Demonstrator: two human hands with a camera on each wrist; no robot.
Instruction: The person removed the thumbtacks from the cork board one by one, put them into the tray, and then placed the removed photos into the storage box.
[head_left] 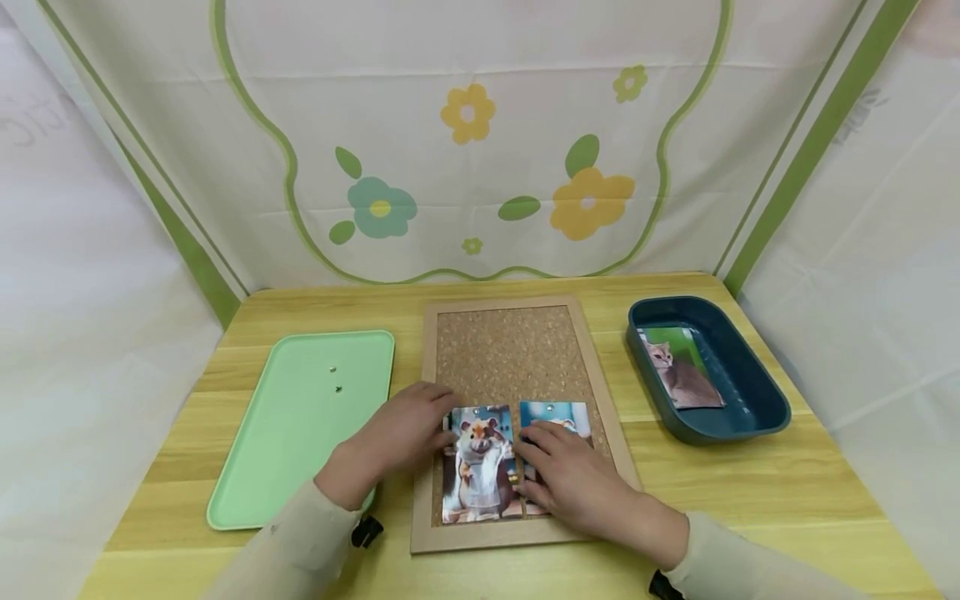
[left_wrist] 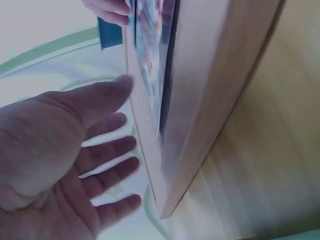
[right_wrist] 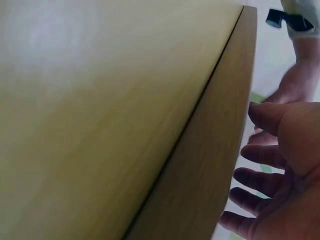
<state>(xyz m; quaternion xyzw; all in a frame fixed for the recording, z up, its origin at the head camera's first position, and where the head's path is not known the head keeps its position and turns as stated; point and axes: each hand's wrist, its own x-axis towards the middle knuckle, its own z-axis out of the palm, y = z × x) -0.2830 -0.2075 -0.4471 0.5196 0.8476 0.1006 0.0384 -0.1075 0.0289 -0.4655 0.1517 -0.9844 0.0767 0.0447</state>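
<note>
Head view: the hamster picture (head_left: 480, 475) lies on the corkboard (head_left: 510, 354), long axis toward the far edge of the worktop (head_left: 697, 483). Left grip (head_left: 408, 425), fingers loosely extended, is nearest its left side; right grip (head_left: 573, 479), likewise unclenched, partly covers the neighbouring picture (head_left: 572, 412).

a yellow wooden table (head_left: 720, 500) stands by a white cloth wall (head_left: 472, 179) with a wavy green line (head_left: 290, 167), orange flowers (head_left: 573, 208), a blue-green flower (head_left: 382, 208) and green leaves (head_left: 519, 208), and more white cloth (head_left: 90, 250) hangs at both sides.
</note>
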